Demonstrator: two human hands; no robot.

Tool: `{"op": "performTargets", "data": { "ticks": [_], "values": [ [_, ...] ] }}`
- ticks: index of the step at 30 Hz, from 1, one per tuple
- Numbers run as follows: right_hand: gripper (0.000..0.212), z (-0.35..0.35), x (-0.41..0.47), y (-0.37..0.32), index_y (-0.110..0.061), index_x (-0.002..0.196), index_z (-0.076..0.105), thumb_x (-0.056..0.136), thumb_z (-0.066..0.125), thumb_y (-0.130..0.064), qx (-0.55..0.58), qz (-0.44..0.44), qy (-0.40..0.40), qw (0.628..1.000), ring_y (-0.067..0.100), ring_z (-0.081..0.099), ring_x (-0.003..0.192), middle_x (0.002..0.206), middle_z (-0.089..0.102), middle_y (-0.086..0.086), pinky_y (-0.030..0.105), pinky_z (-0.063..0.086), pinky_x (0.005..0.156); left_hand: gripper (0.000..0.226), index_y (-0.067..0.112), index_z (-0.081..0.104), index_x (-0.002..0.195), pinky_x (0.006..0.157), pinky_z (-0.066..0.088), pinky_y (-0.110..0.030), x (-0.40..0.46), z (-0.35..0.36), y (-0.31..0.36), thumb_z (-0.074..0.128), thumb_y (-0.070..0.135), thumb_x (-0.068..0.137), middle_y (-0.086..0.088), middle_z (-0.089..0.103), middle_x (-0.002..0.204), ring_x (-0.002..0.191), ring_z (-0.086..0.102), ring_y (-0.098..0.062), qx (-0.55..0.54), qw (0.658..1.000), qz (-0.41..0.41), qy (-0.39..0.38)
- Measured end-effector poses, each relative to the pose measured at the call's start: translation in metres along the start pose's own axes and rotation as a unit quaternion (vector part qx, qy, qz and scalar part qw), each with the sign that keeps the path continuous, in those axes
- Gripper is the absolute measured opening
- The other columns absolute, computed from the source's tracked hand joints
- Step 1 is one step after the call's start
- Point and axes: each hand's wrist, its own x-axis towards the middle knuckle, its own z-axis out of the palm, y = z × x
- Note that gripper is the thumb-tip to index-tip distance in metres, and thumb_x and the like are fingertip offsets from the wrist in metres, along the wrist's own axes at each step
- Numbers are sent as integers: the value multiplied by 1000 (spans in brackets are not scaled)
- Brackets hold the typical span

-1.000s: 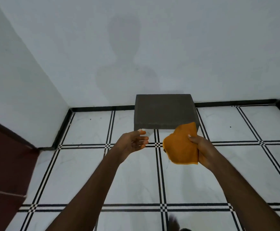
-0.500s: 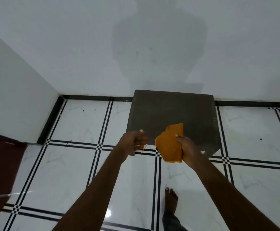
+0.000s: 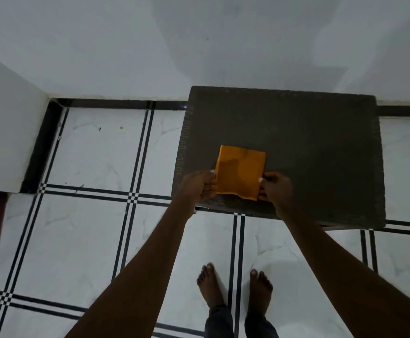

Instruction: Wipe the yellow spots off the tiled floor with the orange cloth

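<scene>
Arms (image 3: 150, 259): bare, no sleeves visible
Hands (image 3: 199, 186): bare, pale fingernails
Feet (image 3: 211, 286): bare
Trousers (image 3: 219, 320): dark cuffs, bottom of frame

There is a single view, from a wide-angle camera worn on the person's head, standing height above the white marble-patterned tiled floor with black double grout lines (image 3: 89, 235). It looks steeply down and forward: the bare feet (image 3: 235, 289) lie at 6 o'clock, the dark grey woven square tabletop (image 3: 308, 147) just past centre toward 1 o'clock, and the plain white wall (image 3: 199, 45) fills 12 o'clock. Both forearms enter from the bottom edge.
</scene>
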Motion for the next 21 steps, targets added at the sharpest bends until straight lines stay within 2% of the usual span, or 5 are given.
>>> {"op": "performTargets", "data": {
  "ticks": [6, 12, 16, 19, 21],
  "values": [
    [41, 4, 6, 16, -11, 119, 61, 86, 79, -27, -129, -73, 24, 989, 33, 68, 104, 117, 68, 13, 53, 58, 92, 10, 16, 69, 95, 87, 60, -42, 18, 2, -3, 66, 26, 95, -13, 74, 101, 95, 72, -28, 28, 1000, 11, -2],
    [26, 3, 13, 8, -2, 114, 62, 91, 71, -8, -216, -110, 60, 968, 31, 65, 102, 110, 68, 17, 32, 42, 79, 12, 16, 68, 96, 84, 61, -40, 21, 2, 2, 63, 27, 97, -12, 75, 100, 93, 73, -28, 47, 999, 15, -8],
    [30, -5, 6, 14, -4, 116, 60, 92, 72, -17, -242, -123, 45, 962, 22, 58, 90, 109, 68, 15, 32, 43, 78, 11, 18, 69, 93, 74, 61, -33, 14, 0, 1, 62, 25, 98, -7, 74, 90, 89, 73, -26, 85, 996, 38, -8],
    [38, -6, -11, 9, -7, 122, 55, 94, 69, -29, -260, -101, 33, 960, 28, 64, 100, 114, 67, 14, 36, 48, 81, 20, 10, 70, 97, 64, 55, -32, -2, -4, 6, 66, 28, 89, -21, 68, 86, 74, 67, -26, 121, 990, 68, -26],
    [40, -9, -32, -8, -7, 124, 52, 96, 66, -33, -264, -115, 28, 957, 27, 63, 98, 114, 65, 13, 36, 48, 79, 25, 15, 70, 97, 70, 50, -31, -19, -10, 19, 66, 35, 82, -26, 66, 97, 76, 64, -22, 161, 981, 106, -20]
  ]
}}
